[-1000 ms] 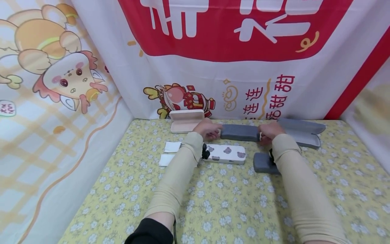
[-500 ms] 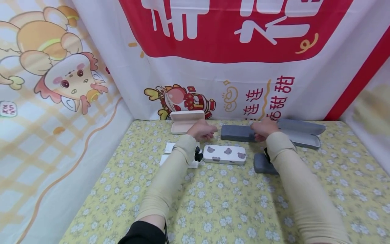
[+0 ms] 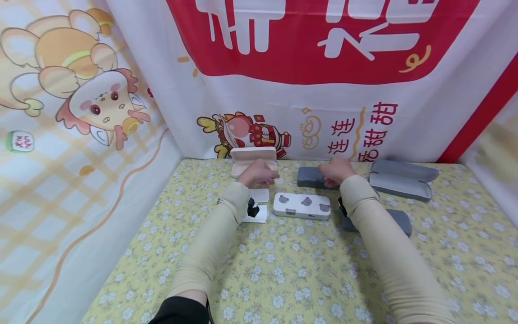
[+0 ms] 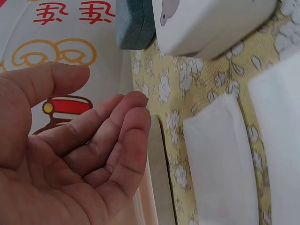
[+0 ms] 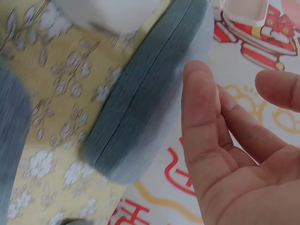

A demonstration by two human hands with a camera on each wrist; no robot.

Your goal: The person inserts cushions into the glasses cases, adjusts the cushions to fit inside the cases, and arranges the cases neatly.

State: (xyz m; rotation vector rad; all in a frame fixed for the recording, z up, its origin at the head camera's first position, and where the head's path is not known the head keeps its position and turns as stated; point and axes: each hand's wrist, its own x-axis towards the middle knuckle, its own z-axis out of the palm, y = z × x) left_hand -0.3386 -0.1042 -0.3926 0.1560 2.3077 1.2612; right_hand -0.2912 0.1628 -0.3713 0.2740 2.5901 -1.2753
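My right hand [image 3: 337, 171] is over the right end of a closed grey glasses case [image 3: 309, 177] at the back middle. The right wrist view shows the fingers bent loosely, thumb apart, holding nothing beside that case [image 5: 145, 89]. In front of an open pale pink case [image 3: 252, 154] is my left hand [image 3: 257, 173]. Its fingers curl loosely with nothing in them, palm bare in the left wrist view. Two folded white cloths [image 4: 220, 150] lie near the left hand. A white case with bear prints [image 3: 301, 205] is shut, in front of the closed grey one.
An open grey case [image 3: 400, 184] stands at the back right. Another closed grey case [image 3: 398, 220] lies nearer, partly covered by the right forearm. The flowered tablecloth [image 3: 299, 279] runs back to a printed white curtain [image 3: 243, 99].
Both hands have come off the ends of the closed grey case. The left hand has drawn away to the left; the right has moved left over the case, which stays in place.
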